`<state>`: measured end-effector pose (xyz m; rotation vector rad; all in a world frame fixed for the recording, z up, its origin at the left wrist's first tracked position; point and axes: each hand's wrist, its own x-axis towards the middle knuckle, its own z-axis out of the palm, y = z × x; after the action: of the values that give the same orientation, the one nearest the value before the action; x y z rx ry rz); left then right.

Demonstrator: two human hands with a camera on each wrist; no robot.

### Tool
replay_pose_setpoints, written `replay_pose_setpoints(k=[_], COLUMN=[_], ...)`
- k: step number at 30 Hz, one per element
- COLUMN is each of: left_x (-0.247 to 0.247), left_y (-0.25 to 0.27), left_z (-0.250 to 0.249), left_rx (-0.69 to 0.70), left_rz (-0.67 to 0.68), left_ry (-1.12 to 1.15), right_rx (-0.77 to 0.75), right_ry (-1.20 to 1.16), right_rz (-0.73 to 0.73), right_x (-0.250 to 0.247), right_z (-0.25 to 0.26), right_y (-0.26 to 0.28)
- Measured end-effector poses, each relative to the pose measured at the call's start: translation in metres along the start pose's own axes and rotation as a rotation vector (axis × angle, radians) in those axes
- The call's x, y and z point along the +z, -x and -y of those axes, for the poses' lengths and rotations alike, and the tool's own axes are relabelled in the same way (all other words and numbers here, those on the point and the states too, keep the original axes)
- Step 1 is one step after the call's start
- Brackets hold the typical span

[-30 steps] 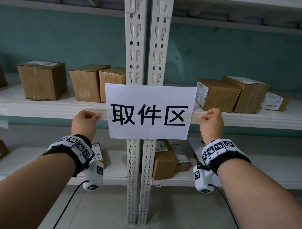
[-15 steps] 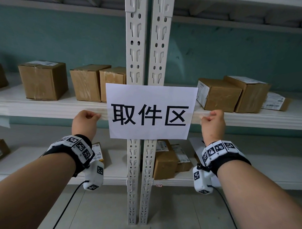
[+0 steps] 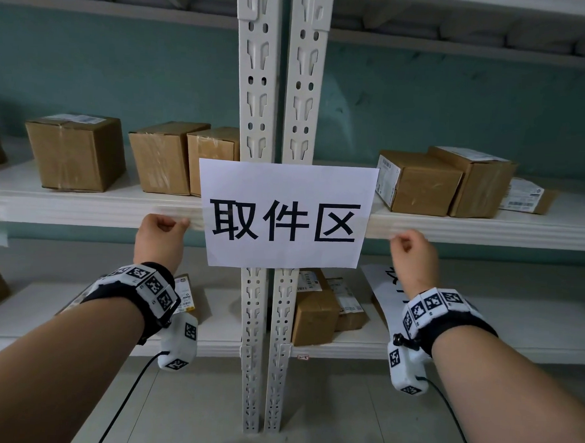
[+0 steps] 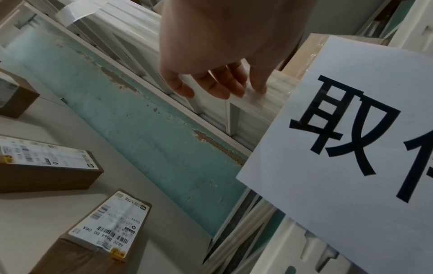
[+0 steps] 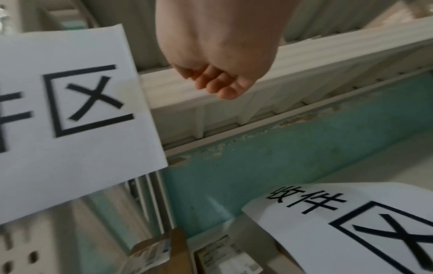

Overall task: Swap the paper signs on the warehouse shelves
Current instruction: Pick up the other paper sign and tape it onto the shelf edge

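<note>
A white paper sign [image 3: 287, 184] with three black characters hangs across the two shelf uprights, level with the middle shelf's front edge [image 3: 86, 210]. A strip of clear tape [image 4: 251, 95] runs off the sign's left side onto that edge. My left hand [image 3: 175, 223] rests there, and its fingertips [image 4: 222, 89] press the tape. My right hand [image 3: 405, 240] is just right of the sign at the same edge. Its fingers [image 5: 215, 83] are curled with nothing seen in them. A second, curled sign [image 5: 351, 222] lies on the lower shelf at the right.
Cardboard boxes [image 3: 76, 152] stand on the middle shelf left of the uprights [image 3: 279, 88], and more boxes [image 3: 418, 182] stand to the right. Smaller labelled parcels [image 3: 314, 308] sit on the lower shelf. The wall behind is teal.
My right hand has slid a little down along the shelf edge beside the sign. The left hand and the sign have stayed in place.
</note>
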<state>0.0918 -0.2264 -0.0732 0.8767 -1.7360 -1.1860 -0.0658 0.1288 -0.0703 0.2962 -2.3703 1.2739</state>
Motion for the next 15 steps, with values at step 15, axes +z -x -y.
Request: replay_pose_setpoints(k=[15], left_x=[0.004], left_y=[0.012], left_z=[-0.016], left_rx=[-0.019], left_rz=[0.211], left_ry=[-0.138], right_rx=[-0.106], right_ry=[0.014], right_rz=[0.165], right_x=[0.027], right_z=[0.042], right_y=[-0.005])
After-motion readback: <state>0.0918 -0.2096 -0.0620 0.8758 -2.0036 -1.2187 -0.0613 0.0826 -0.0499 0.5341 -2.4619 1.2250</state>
